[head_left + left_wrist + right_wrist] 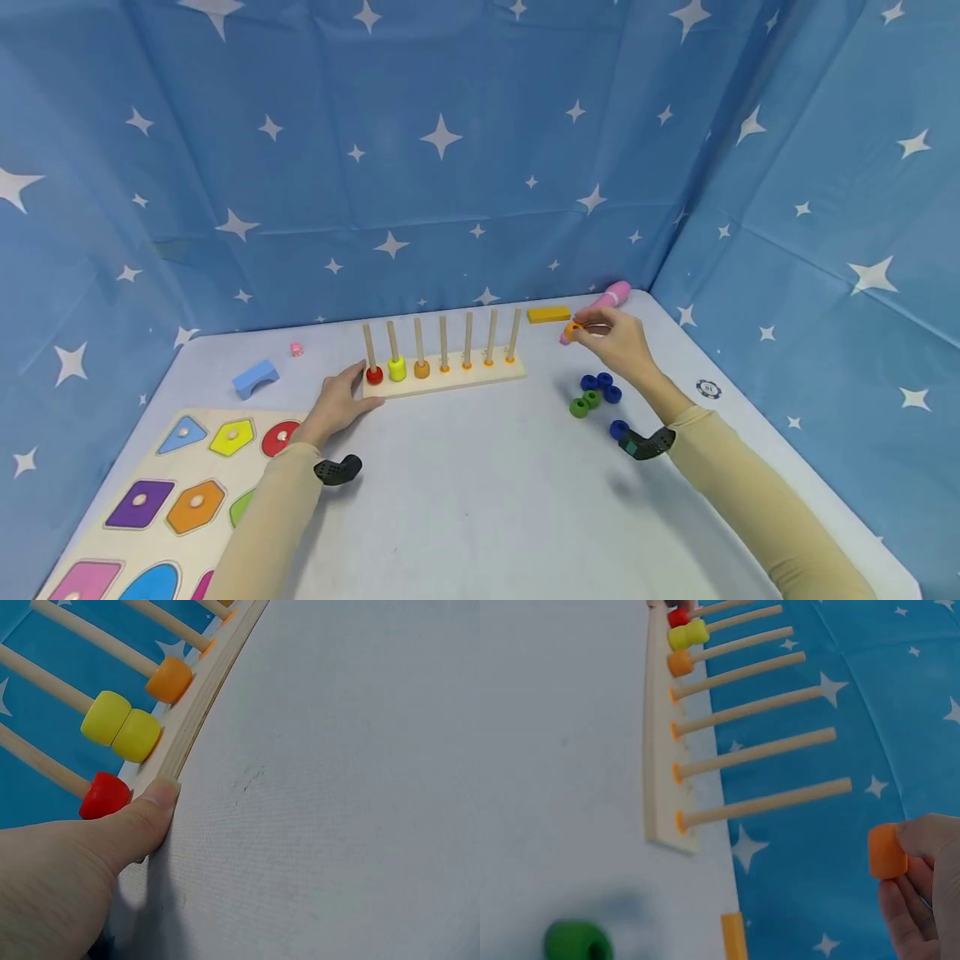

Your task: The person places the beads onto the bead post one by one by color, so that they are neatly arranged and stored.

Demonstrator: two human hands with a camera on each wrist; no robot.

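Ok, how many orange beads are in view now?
2: one orange bead sits around the base of the third peg from the left; the other orange bead is pinched in the right hand. More may be hidden.

Bead [886, 851] in my right hand [619, 340]: plain orange. Pegboard [467, 379]: pale wood tone, with red bead [105, 795], yellow beads [106, 718], orange bead [169, 680]. Loose: blue beads [589, 382], green beads [579, 407]. My sleeves [273, 517]: beige. Curtain [337, 200]: blue, scattered with white four-pointed stars [441, 136]. Tabletop [465, 483] whitish. Arch block [256, 377] light blue.
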